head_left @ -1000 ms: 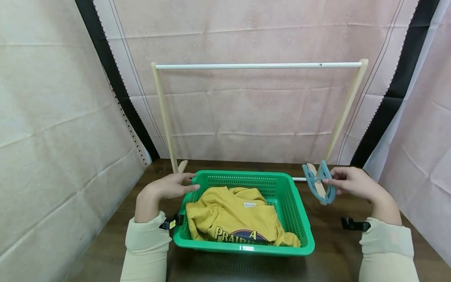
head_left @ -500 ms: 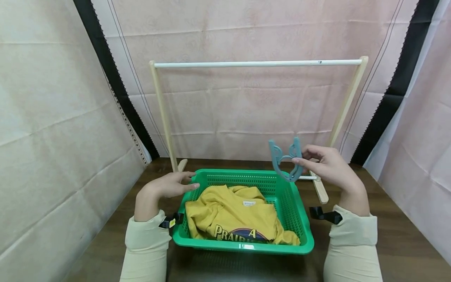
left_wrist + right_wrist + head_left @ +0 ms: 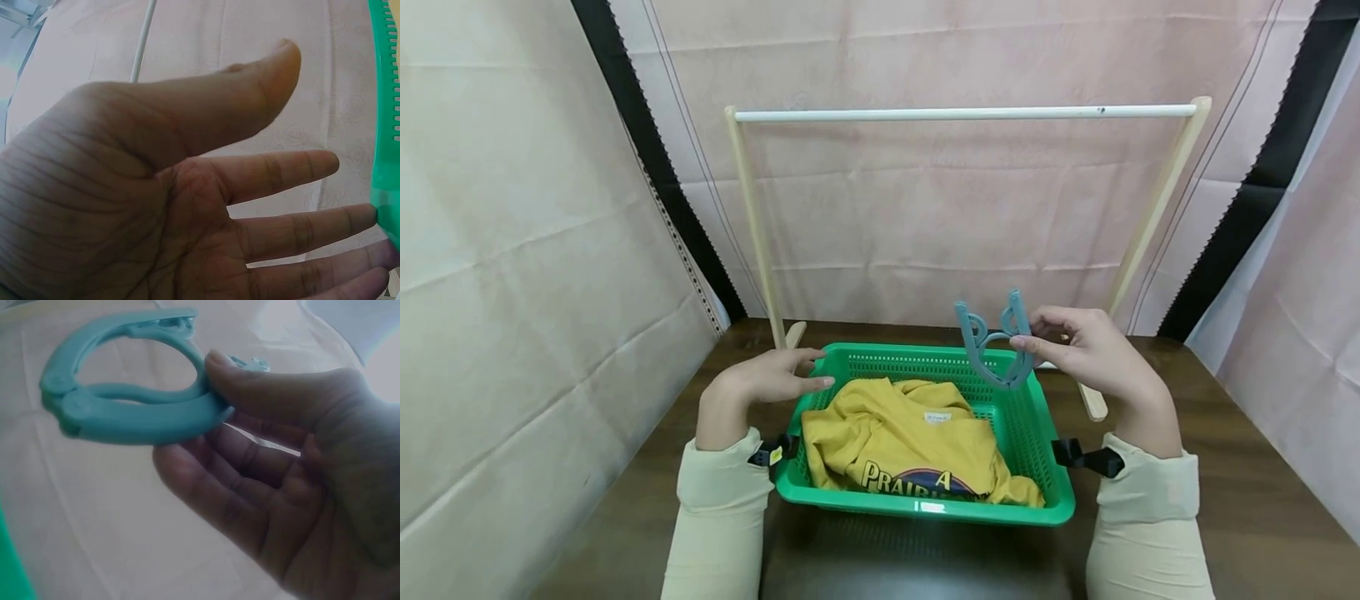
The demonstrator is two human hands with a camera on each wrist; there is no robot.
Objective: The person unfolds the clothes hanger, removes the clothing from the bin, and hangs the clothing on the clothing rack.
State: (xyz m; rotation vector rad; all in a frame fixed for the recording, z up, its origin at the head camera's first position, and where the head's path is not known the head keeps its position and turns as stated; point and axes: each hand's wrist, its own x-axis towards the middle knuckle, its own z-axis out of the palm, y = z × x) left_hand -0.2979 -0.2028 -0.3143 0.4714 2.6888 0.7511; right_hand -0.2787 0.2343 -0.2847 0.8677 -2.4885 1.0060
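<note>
Over the basket's right back corner my right hand [image 3: 1093,354] pinches a large light-blue plastic clothes clip [image 3: 976,354] between thumb and fingers. The clip's two curved arms spread upward from a hinge at the bottom; in the right wrist view the clip [image 3: 144,422] shows a smaller loop inside. At the left rim of the green basket [image 3: 917,507] is my left hand [image 3: 763,383], its fingers extended and holding nothing. The left wrist view has a fingertip against or very near the basket's edge [image 3: 384,156]. A yellow printed garment [image 3: 910,442] lies crumpled in the basket.
Behind the basket stands a rack with a white horizontal bar [image 3: 962,113] on two pale uprights [image 3: 1161,200]. Its right foot [image 3: 1093,402] rests on the dark wooden table [image 3: 1225,492]. Pale fabric walls [image 3: 550,292] enclose the left, back and right.
My right hand has lifted the clip from beside the rack's right foot and carried it left, over the basket's right back corner. The left hand has stayed by the rim. The head view has shifted slightly.
</note>
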